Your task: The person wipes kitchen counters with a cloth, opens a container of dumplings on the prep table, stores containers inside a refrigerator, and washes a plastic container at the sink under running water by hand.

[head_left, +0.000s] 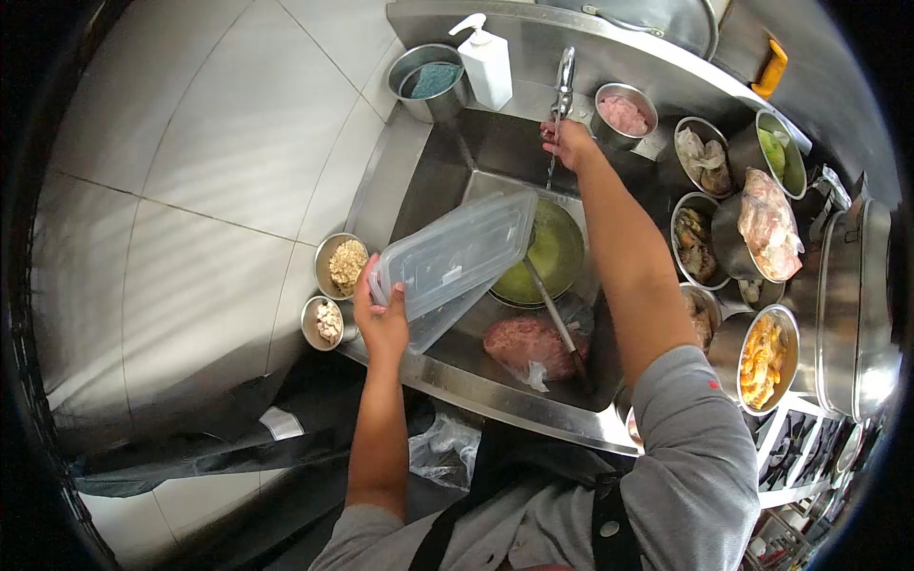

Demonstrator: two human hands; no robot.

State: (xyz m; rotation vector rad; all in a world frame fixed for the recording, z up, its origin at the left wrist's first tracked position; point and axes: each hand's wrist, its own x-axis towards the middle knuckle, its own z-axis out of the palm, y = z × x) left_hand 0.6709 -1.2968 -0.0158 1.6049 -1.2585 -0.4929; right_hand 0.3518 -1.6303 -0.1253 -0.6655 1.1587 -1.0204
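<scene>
My left hand (384, 322) grips the end of a clear rectangular plastic container (457, 257), tilted over the sink (433, 176). A second clear plastic piece (447, 319) shows beneath it; whether my hand holds that too is unclear. At the back of the sink my right hand (569, 143) has its fingers closed at the faucet (566, 81), by its handle. A thin stream of water falls below the spout. Under the container's far end sits a round pot (552, 252) with greenish liquid. A long metal handle (554, 314) slants across it. Raw meat in a plastic bag (533, 347) lies in front.
A white pump bottle (487, 71) and a metal pot with a sponge (428, 81) stand behind the sink. Two small bowls, one of chopped bits (345, 265), sit on the left rim. Several metal containers, one with orange food (764, 362), crowd the right side.
</scene>
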